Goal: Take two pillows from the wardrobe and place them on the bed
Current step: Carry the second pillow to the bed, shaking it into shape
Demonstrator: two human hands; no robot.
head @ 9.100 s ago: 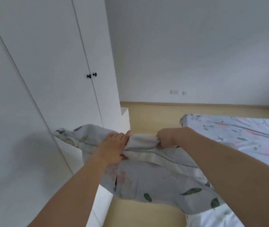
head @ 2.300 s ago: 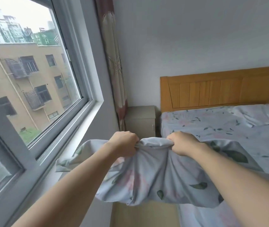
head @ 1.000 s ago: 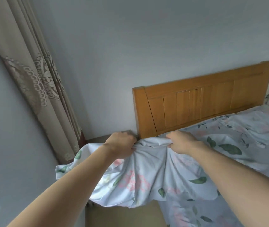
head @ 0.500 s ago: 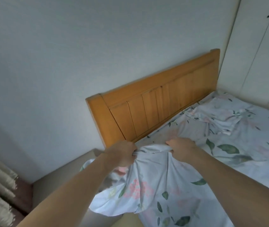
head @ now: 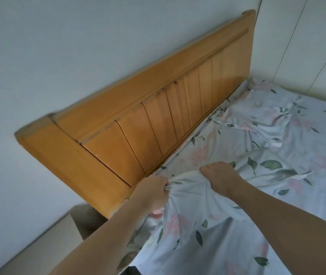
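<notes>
Head view: left hand (head: 151,192) fingers curled, gripping bunched top edge of floral-print white pillow with green leaves and pink flowers (head: 193,221); right hand (head: 222,178) fingers curled down into same edge, just right of left hand; pillow over near left corner of bed with matching floral sheet (head: 307,175), near orange wooden slatted headboard (head: 158,120); second floral pillow (head: 261,118) lies far right against headboard; beige bedside cabinet (head: 58,235) left; white wardrobe panels (head: 307,40) far right.

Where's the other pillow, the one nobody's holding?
The loose pillow lies on the bed at upper right, against the headboard, beyond the right hand.
</notes>
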